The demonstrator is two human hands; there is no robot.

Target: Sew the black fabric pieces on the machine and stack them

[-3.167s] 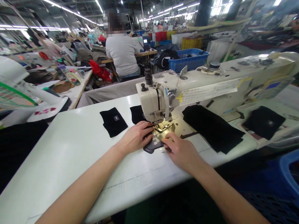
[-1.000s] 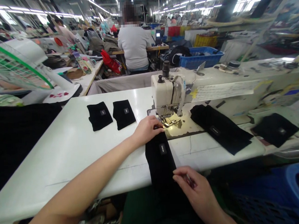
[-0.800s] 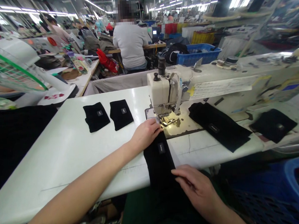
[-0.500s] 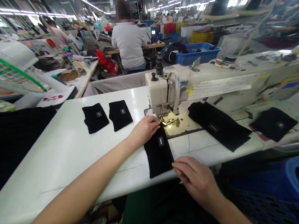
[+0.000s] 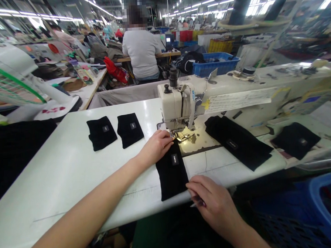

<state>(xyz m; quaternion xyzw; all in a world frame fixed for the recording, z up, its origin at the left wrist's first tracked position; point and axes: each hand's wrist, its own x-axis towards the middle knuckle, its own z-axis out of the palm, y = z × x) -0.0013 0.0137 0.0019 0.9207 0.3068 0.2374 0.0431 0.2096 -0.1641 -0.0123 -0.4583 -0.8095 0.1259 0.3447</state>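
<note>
A black fabric piece (image 5: 172,179) with a small dark label lies on the white table, its far end at the presser foot of a sewing machine (image 5: 171,105). Beside the foot, the fingers of my left hand (image 5: 159,144) are closed on the far left edge of the fabric. My right hand (image 5: 214,203) pinches the near right corner between thumb and forefinger. A small thin object, too hidden to name, shows under its curled fingers. The needle area is partly covered by my left fingers.
Two labelled black pieces (image 5: 130,130) lie to the left. More black fabric (image 5: 235,142) rests right of the needle plate, with another black piece (image 5: 296,141) beyond. A blue basket (image 5: 324,189) stands at lower right, a fan (image 5: 10,76) at left. A person (image 5: 141,53) sits ahead.
The view has shifted slightly, so the whole scene sits a little further left and lower. Both hands keep their hold on the black fabric piece, which has hardly moved against the machine.
</note>
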